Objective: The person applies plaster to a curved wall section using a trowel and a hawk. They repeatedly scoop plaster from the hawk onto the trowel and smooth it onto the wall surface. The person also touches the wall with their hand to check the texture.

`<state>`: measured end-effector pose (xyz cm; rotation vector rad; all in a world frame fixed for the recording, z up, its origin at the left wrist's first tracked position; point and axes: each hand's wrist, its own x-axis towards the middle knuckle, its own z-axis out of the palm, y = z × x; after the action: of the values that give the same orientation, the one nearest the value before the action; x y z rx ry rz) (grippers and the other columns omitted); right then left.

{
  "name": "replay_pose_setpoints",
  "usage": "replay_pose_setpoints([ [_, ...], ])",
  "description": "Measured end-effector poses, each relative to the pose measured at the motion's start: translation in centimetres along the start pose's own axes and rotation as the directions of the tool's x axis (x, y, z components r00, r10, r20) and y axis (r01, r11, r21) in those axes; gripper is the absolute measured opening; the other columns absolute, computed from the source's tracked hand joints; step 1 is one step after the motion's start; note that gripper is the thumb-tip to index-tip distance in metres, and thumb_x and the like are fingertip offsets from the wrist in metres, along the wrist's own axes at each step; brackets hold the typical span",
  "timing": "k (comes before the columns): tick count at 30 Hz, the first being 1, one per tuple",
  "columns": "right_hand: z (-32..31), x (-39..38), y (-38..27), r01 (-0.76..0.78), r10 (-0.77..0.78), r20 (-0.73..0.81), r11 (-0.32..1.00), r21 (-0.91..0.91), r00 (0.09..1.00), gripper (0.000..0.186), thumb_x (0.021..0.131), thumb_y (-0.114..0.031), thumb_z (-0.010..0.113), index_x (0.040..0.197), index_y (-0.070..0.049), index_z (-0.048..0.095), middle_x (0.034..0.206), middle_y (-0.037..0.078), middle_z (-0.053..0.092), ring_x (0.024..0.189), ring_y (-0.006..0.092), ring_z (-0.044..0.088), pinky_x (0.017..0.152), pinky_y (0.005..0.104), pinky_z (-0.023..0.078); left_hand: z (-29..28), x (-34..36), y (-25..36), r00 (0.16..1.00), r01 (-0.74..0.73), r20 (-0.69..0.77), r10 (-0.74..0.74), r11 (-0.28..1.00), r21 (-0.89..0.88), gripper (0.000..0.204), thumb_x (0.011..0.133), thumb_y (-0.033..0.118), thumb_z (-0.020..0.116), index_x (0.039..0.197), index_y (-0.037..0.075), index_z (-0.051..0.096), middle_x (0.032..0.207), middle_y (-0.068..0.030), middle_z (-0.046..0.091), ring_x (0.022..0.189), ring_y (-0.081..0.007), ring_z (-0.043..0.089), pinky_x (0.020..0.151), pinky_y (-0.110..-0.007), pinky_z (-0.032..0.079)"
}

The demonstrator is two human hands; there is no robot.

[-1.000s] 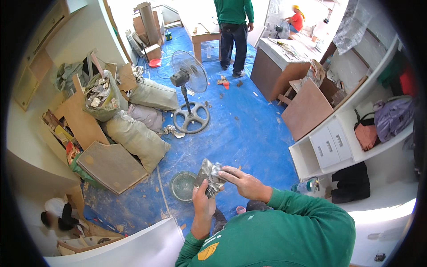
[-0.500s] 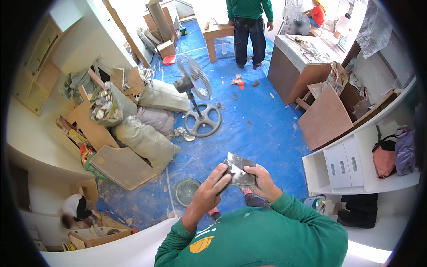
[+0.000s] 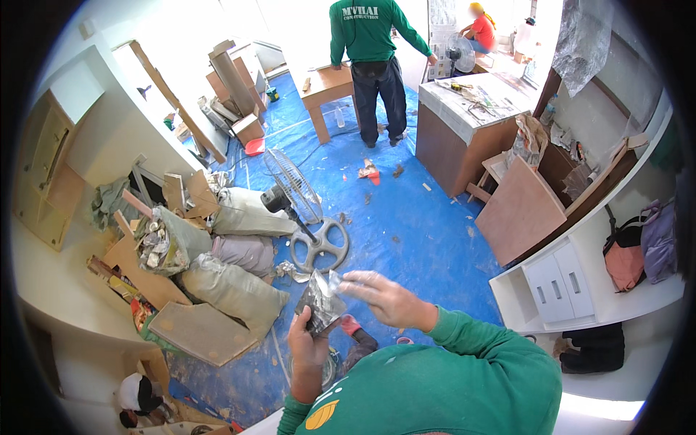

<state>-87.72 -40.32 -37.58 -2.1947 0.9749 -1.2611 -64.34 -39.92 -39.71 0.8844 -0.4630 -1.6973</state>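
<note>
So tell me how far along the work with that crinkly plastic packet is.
Done: the packet is up off the floor, gripped from below by the left hand. In hand: the right hand has its fingers at the packet's top edge. Left: whether it is open cannot be told; nothing has come out.

Illumination: strong daylight from the far end of the room, overexposing the white wall behind the standing person. Shadows are soft. The blue floor sheet is evenly lit. Fisheye distortion bends straight edges near the dark circular rim. Focus is sharp centrally.
</note>
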Motion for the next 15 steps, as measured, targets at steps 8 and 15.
replay_pose_setpoints([
  [8,7.8,3.5,12.9,-0.231,0.392,0.392,0.888,-0.398,0.832,0.076,0.084,0.005,0.051,0.155,-0.019,0.038,0.137,0.021,0.053,0.124,0.0405,0.055,0.103,0.0453,0.048,-5.1,11.5,5.1,0.989,-0.11,0.088,0.119,0.989,-0.102,0.035,0.098,0.012,0.054,0.131,0.0,0.055,0.113,-0.0124,0.068,0.094,-0.0255,0.07,0.072,-0.044,0.061],
  [15,11.4,-9.8,33.9,-0.857,0.929,0.184,0.368,-0.362,0.321,0.06,0.081,-0.005,0.06,0.14,-0.016,0.059,0.123,0.018,0.069,0.114,0.0323,0.066,0.096,0.0413,0.051,-12.8,18.7,9.2,0.972,-0.215,-0.125,0.198,0.967,-0.138,0.036,0.097,0.019,0.055,0.127,0.001,0.057,0.112,-0.0122,0.069,0.092,-0.0264,0.071,0.06,-0.043,0.059],
])
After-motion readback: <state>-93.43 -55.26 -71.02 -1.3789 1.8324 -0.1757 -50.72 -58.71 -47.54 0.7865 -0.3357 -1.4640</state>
